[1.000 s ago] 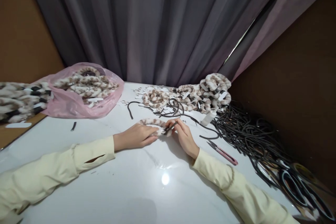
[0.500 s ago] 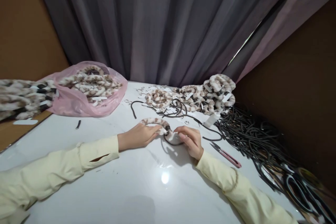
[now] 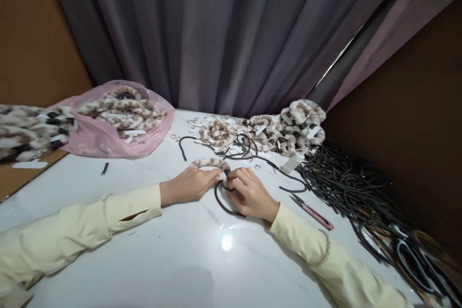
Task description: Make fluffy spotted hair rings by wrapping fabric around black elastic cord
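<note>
A fluffy white-and-brown ring is pinched at its left and lower side by my left hand. My right hand is closed at the ring's right end, where a dark band shows; its fingertips press on that spot and partly hide it. From there a black cord loops down over the white table, and its end lies below my right hand. Whether my right fingertips grip the cord or the ring's end is too small to tell.
A pink plastic bag of fluffy rings sits at the left back. More rings pile at the right back, near a small white bottle. Pink-handled snips, tangled black cords and large scissors lie on the right.
My right hand has moved left onto the ring's end, its fingers closer together. The cord's loop now hangs further left and lower. My left hand keeps its hold on the ring.
</note>
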{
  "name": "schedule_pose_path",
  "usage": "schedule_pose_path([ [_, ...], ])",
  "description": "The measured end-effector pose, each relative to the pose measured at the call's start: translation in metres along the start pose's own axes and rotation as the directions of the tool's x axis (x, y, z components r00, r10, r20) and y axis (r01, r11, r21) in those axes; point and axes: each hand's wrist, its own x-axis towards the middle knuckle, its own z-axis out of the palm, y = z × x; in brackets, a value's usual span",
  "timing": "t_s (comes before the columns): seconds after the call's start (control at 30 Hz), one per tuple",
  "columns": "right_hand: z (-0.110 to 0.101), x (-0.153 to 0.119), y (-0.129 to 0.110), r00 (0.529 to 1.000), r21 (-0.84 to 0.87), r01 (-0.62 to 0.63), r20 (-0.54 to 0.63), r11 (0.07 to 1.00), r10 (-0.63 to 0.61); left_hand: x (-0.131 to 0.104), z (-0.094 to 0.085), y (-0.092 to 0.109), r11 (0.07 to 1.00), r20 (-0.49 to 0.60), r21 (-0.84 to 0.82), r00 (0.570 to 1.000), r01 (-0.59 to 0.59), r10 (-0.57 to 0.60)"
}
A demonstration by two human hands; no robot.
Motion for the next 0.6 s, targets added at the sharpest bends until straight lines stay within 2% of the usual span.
schedule_pose_path([
  [0.07, -0.002, 0.0, -0.002, 0.995, 0.18, -0.046, -0.074, 0.983, 0.06, 0.0, 0.002, 0.0, 0.999, -0.009, 0.02, 0.999, 0.048, -0.048],
  [0.13, -0.006, -0.001, -0.003, 0.977, 0.424, -0.157, -0.064, 0.892, 0.203, 0.0, 0.002, 0.001, 0.996, 0.005, 0.031, 0.997, 0.082, -0.082],
  [0.17, -0.01, 0.0, -0.003, 0.957, 0.551, -0.232, -0.017, 0.801, 0.289, 0.0, 0.002, 0.001, 0.995, 0.016, 0.026, 0.996, 0.091, -0.092],
  [0.23, -0.022, 0.003, 0.0, 0.901, 0.765, -0.34, 0.099, 0.546, 0.423, 0.001, -0.002, 0.001, 0.996, 0.035, 0.015, 0.995, 0.092, -0.092],
  [0.3, -0.04, 0.009, 0.002, 0.86, 0.894, -0.329, 0.15, 0.305, 0.488, 0.003, -0.009, 0.002, 0.997, 0.037, 0.016, 0.997, 0.069, -0.07],
  [0.37, -0.064, 0.017, 0.004, 0.844, 0.929, -0.314, 0.177, 0.198, 0.506, 0.006, -0.016, 0.003, 1.0, 0.037, 0.016, 0.999, 0.026, -0.027],
  [0.43, -0.09, 0.024, 0.005, 0.83, 0.93, -0.304, 0.152, 0.207, 0.537, 0.012, -0.022, 0.006, 1.0, 0.051, -0.016, 0.999, -0.02, 0.02],
  [0.6, -0.139, 0.033, 0.001, 0.854, 0.867, -0.244, -0.02, 0.434, 0.519, 0.046, -0.032, 0.011, 0.988, 0.059, -0.154, 0.998, -0.027, 0.037],
])
